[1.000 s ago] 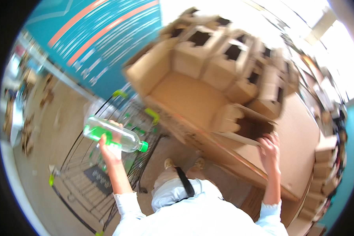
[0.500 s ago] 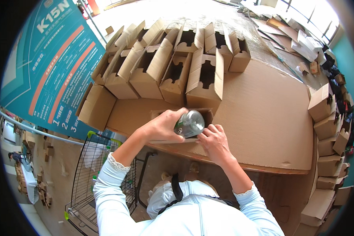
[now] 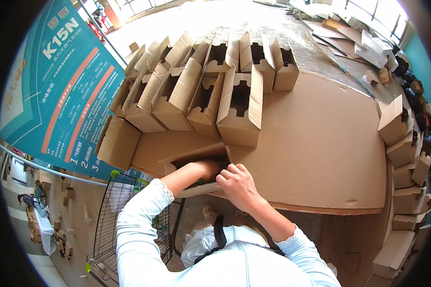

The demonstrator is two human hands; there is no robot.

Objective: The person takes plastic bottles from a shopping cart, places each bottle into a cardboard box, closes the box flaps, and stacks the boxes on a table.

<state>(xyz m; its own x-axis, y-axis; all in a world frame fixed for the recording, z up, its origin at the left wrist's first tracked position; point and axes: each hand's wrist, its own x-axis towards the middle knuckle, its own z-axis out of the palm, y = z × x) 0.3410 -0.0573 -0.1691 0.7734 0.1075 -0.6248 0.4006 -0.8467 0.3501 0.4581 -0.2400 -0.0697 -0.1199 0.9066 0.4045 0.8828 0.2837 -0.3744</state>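
Note:
An open cardboard box (image 3: 196, 156) sits at the near edge of the cardboard-covered table, right in front of me. My left hand (image 3: 207, 168) is down inside it; its fingers are hidden by the box, and the bottle seen earlier cannot be made out. At the box's right end, my right hand (image 3: 237, 185) has its fingers curled in a pinch on the cardboard edge. Just beyond stands a group of several upright open boxes, the nearest being a tall box (image 3: 238, 125) with raised flaps and a dark opening.
A wire shopping cart (image 3: 111, 210) with green corners stands below the table's left edge. Flat brown cardboard (image 3: 321, 148) covers the tabletop to the right. More boxes (image 3: 401, 179) line the right side, and a teal printed banner (image 3: 57, 95) rises at the left.
My left hand has lowered from above the box into it, taking the clear bottle out of sight. My right hand has shifted slightly left and down along the box's end.

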